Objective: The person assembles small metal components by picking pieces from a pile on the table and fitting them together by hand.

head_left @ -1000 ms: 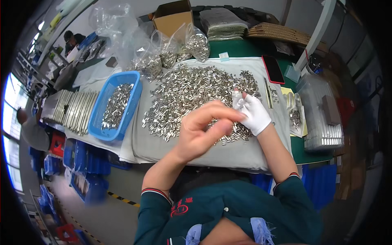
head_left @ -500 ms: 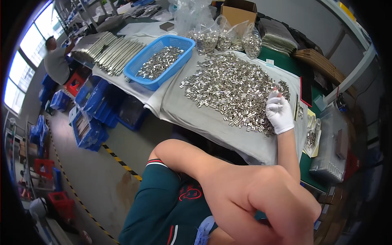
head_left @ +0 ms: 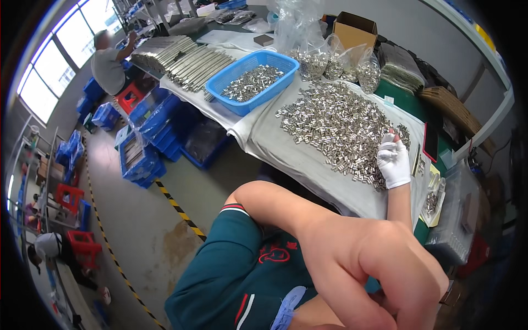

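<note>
A wide heap of short, shiny metal cylinders lies on a pale cloth. At the heap's right edge rests my right hand, in a white glove that leaves a fingertip bare. Its fingers are curled together; whatever they hold is too small to make out. My left hand is bare and large in the foreground, raised close to the camera with the wrist bent. Its knuckles show, but the finger ends are hidden. Left of the heap, a blue plastic basket holds more of the cylinders.
Long metal rods lie beyond the basket. Clear bags of cylinders and a cardboard box stand at the back. A red-edged dark tablet and a clear plastic bin are at right. Blue crates stand on the floor; a person sits far left.
The whole scene has shifted right in the picture as the view turned left. My right hand stays at the heap's right edge, its fingers slightly re-posed. My left hand remains raised close by.
</note>
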